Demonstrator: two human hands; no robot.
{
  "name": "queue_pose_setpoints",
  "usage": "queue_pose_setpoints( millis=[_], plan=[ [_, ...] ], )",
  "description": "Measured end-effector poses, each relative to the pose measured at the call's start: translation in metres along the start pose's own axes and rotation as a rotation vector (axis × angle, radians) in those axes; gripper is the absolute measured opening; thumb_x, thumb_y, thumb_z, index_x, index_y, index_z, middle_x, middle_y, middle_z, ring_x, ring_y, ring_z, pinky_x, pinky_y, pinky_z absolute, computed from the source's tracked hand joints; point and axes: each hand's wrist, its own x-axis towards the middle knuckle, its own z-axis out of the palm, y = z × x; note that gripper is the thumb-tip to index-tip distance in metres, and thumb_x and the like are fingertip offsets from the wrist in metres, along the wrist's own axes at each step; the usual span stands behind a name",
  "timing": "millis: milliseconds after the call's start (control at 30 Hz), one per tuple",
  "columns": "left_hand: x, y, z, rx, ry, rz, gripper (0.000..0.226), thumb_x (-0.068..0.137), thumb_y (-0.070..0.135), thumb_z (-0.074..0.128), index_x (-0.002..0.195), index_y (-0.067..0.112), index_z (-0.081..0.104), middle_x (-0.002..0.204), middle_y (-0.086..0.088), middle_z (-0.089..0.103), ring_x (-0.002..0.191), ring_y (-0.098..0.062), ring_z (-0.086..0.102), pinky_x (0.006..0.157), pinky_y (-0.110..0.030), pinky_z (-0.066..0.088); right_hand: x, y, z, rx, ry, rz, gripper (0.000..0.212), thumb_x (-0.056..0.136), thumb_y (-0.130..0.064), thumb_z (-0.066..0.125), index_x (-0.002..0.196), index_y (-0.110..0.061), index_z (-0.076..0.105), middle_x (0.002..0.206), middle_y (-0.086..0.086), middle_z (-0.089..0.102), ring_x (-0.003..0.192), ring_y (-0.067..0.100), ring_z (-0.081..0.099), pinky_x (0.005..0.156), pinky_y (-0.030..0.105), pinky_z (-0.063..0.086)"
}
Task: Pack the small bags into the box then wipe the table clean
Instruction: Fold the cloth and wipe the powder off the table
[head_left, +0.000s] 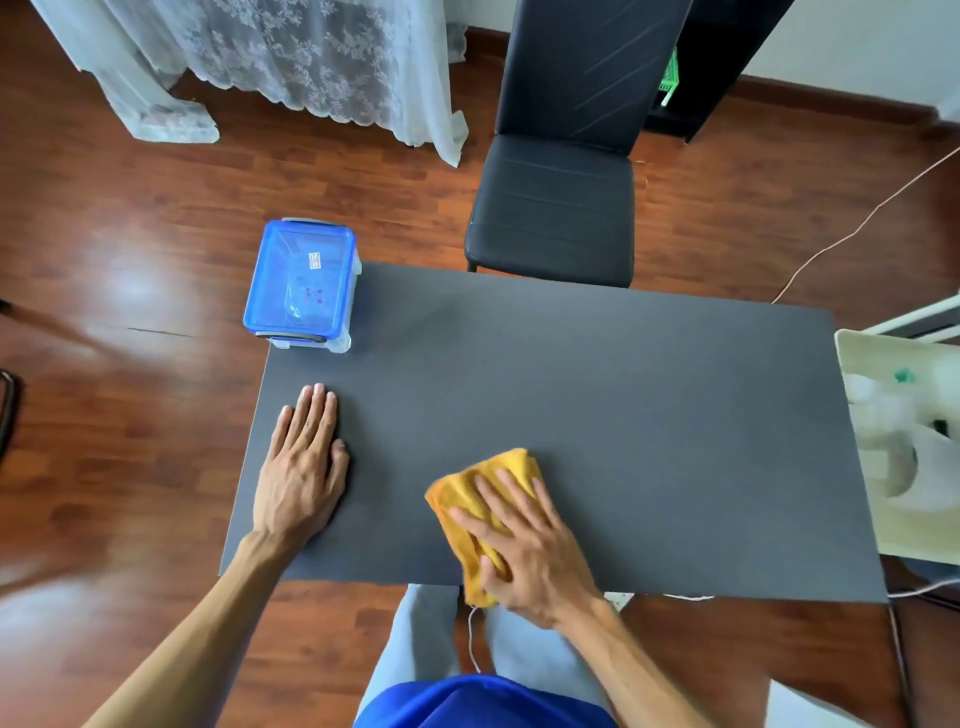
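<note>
A clear plastic box with a blue lid (301, 283) stands shut on the far left corner of the dark grey table (597, 395); faint small shapes show through the lid. My right hand (530, 545) presses flat on a folded yellow cloth (480, 488) near the table's front edge, fingers spread over it. My left hand (304, 467) lies flat on the table's left side, palm down, holding nothing. No small bags lie loose on the table.
A black chair (556, 208) stands at the table's far side. A pale stand with white bags (904, 441) is beside the right edge. Lace curtains (291, 62) hang at the back left. A thin cable (852, 234) runs across the wooden floor.
</note>
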Motion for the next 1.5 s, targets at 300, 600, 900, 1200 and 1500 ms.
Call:
queue_pose_setpoints(
  millis=[300, 600, 900, 1200, 1500],
  plan=[
    [-0.045, 0.098, 0.032, -0.017, -0.077, 0.058, 0.060, 0.099, 0.031, 0.029, 0.152, 0.003, 0.026, 0.162, -0.013, 0.020, 0.152, -0.028, 0.011, 0.122, -0.046, 0.013, 0.020, 0.155, -0.068, -0.010, 0.143, 0.792, 0.068, 0.091, -0.040, 0.035, 0.158, -0.026, 0.032, 0.166, 0.017, 0.025, 0.153, 0.043, 0.017, 0.121, 0.067, 0.012],
    [-0.015, 0.129, 0.039, 0.000, -0.076, 0.067, 0.059, 0.101, 0.031, 0.024, 0.152, 0.002, 0.025, 0.162, -0.013, 0.018, 0.152, -0.027, 0.012, 0.124, -0.041, 0.011, -0.054, 0.066, -0.021, -0.021, -0.031, -0.046, 0.091, 0.074, -0.031, 0.056, 0.159, -0.038, 0.023, 0.170, -0.003, 0.016, 0.158, 0.025, 0.009, 0.128, 0.053, 0.009],
    [-0.036, 0.165, 0.048, 0.030, -0.078, 0.064, 0.059, 0.099, 0.028, 0.027, 0.151, 0.001, 0.028, 0.161, -0.015, 0.023, 0.151, -0.029, 0.016, 0.123, -0.040, 0.009, -0.042, 0.208, -0.083, 0.012, 0.091, 0.661, 0.072, 0.086, -0.037, 0.034, 0.156, -0.023, 0.037, 0.165, 0.014, 0.029, 0.154, 0.038, 0.022, 0.124, 0.063, 0.010],
    [0.020, 0.194, 0.056, 0.034, -0.056, 0.073, 0.058, 0.098, 0.025, 0.027, 0.152, 0.002, 0.025, 0.161, -0.014, 0.021, 0.151, -0.027, 0.014, 0.124, -0.039, 0.009, -0.086, 0.108, -0.036, 0.074, -0.037, -0.041, 0.086, 0.075, -0.025, 0.053, 0.158, -0.034, 0.031, 0.169, -0.002, 0.022, 0.157, 0.021, 0.016, 0.126, 0.052, 0.015],
    [0.035, 0.198, 0.059, 0.048, -0.035, 0.050, 0.062, 0.096, 0.026, 0.027, 0.153, 0.002, 0.023, 0.162, -0.012, 0.018, 0.152, -0.027, 0.012, 0.122, -0.043, 0.013, -0.031, 0.253, -0.093, 0.016, 0.131, 0.788, 0.074, 0.084, -0.041, 0.036, 0.156, -0.023, 0.038, 0.163, 0.018, 0.031, 0.151, 0.042, 0.025, 0.123, 0.063, 0.013]
  ],
)
